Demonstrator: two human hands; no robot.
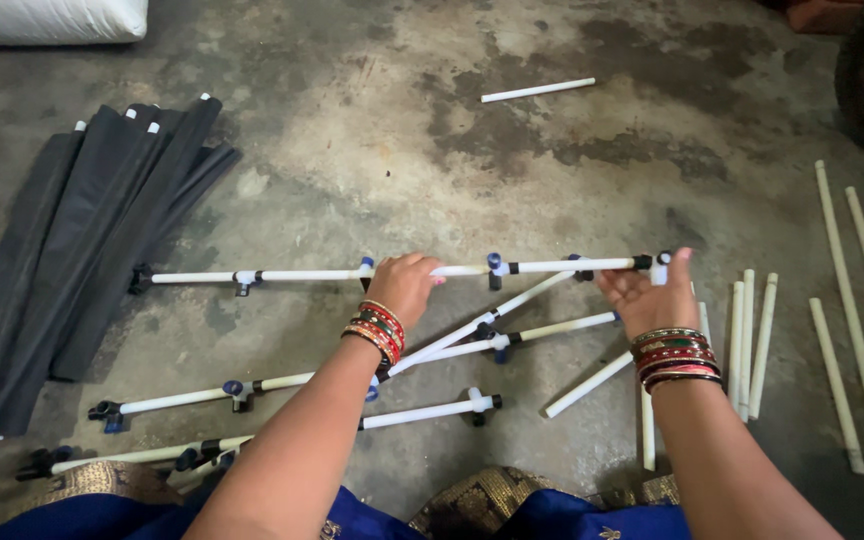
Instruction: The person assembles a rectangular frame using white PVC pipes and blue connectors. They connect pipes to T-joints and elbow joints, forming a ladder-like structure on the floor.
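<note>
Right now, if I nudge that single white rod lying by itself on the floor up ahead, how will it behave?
The lone white rod is round and thin, so it would probably roll across the concrete floor. It lies straight, so it is likely stiff. Being so slim, it should feel light.

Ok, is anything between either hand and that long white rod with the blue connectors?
Nothing visible: the left hand is wrapped around the white rod near its middle, and the right hand holds its right end. Other rods lie below on the floor.

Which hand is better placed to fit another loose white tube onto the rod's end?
Probably the right hand: it holds the rod at its end connector, nearest the loose tubes. The left hand grips mid-rod.
</note>
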